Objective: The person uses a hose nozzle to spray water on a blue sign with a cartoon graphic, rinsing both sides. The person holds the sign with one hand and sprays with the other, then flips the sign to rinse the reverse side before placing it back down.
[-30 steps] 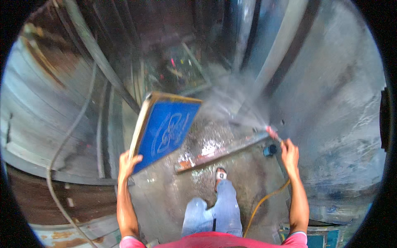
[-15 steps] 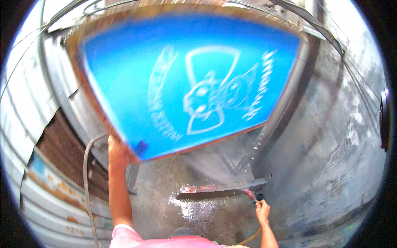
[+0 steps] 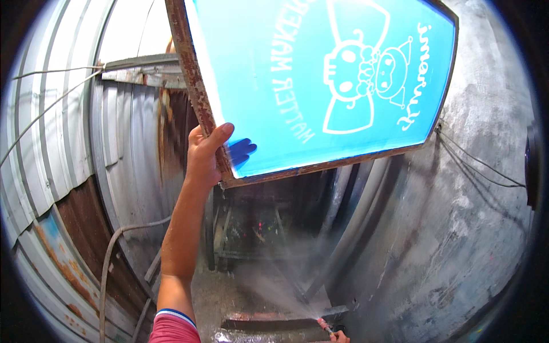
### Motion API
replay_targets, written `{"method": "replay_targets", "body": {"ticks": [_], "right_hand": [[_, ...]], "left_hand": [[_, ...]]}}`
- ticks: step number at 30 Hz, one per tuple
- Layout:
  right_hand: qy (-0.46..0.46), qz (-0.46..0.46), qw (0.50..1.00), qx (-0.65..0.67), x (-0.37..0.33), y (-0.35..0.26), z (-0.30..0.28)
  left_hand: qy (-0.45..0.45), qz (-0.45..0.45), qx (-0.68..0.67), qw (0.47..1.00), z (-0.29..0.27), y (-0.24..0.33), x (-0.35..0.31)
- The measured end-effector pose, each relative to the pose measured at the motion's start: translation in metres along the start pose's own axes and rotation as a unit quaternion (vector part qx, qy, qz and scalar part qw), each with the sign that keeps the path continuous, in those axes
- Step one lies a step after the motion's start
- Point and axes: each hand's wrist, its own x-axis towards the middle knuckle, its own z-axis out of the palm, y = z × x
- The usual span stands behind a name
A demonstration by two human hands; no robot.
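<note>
My left hand (image 3: 207, 147) grips the lower left corner of a screen printing frame (image 3: 311, 68), thumb in front and fingers behind. The frame has a worn brown border and bright blue mesh with a pale cartoon design and lettering. It is raised and tilted, its top cut off by the picture's edge. Finger shadows show through the mesh near my thumb. Low down, my right hand (image 3: 339, 337) is partly cut off by the lower edge. It is closed on a spray gun (image 3: 324, 324) with a reddish nozzle, which throws a mist of water forward.
Corrugated metal sheets (image 3: 48, 108), rusty in places, line the left side, and a grey hose (image 3: 111, 251) hangs beside them. To the right rises a stained concrete wall (image 3: 452, 228) with thin cables. A low wet ledge (image 3: 269, 322) lies below the spray.
The screen printing frame has moved up and to the right in view, with my left hand still on it. My right hand and the spray gun now sit lower, the water still spraying.
</note>
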Motion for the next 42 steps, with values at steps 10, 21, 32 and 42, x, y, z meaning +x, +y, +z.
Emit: {"method": "replay_targets", "body": {"ticks": [10, 21, 32, 42], "right_hand": [[-0.046, 0.044, 0.992, -0.107, -0.011, 0.016, 0.047], [0.093, -0.025, 0.995, -0.037, -0.032, -0.037, 0.021], [0.161, -0.074, 0.983, -0.042, -0.035, -0.027, 0.034], [0.046, 0.007, 0.999, -0.003, -0.048, -0.061, 0.008]], "left_hand": [[-0.018, 0.022, -0.027, 0.999, 0.007, -0.018, 0.022], [0.0, -0.005, -0.038, 0.999, -0.002, -0.06, -0.015], [-0.016, -0.049, -0.008, 0.999, -0.017, -0.083, -0.037], [0.0, -0.042, -0.031, 0.999, -0.013, -0.085, -0.061]]}}
